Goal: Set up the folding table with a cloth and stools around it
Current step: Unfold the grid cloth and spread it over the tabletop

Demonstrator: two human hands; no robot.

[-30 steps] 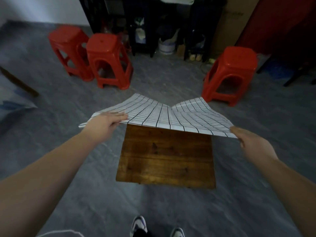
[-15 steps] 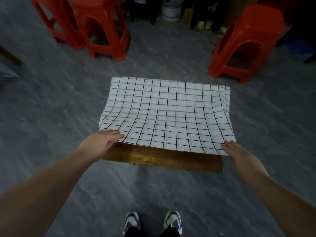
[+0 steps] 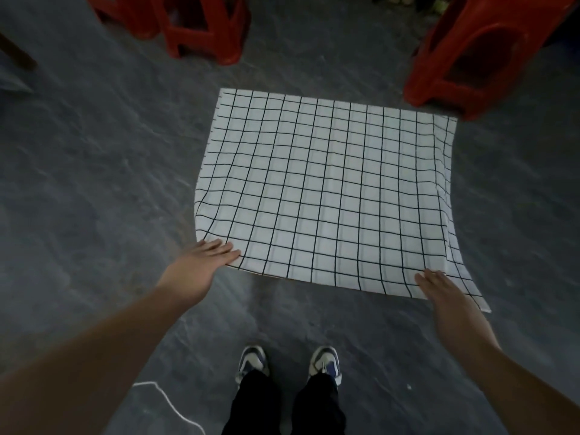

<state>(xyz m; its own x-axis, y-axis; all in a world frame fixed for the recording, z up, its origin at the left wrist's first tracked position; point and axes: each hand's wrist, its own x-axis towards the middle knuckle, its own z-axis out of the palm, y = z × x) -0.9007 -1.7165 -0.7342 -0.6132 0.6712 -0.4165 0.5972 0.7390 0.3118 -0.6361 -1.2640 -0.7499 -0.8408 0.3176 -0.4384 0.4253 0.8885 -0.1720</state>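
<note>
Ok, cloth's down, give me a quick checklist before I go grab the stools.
1. Cloth covers the tabletop: ok, only a thin sliver of wood shows under the near edge.
2. Cloth lies flat: not ok, the right side is rippled and the near left edge curls.
3. Cloth sits square: cannot tell, the near right corner hangs lower than the rest.
4. Left hand free: ok, flat fingers rest on the near left corner.
5. Right hand free: ok, flat on the near right corner.
6. Stools within reach: ok, one stool beyond the far right corner, another stool far left.
</note>
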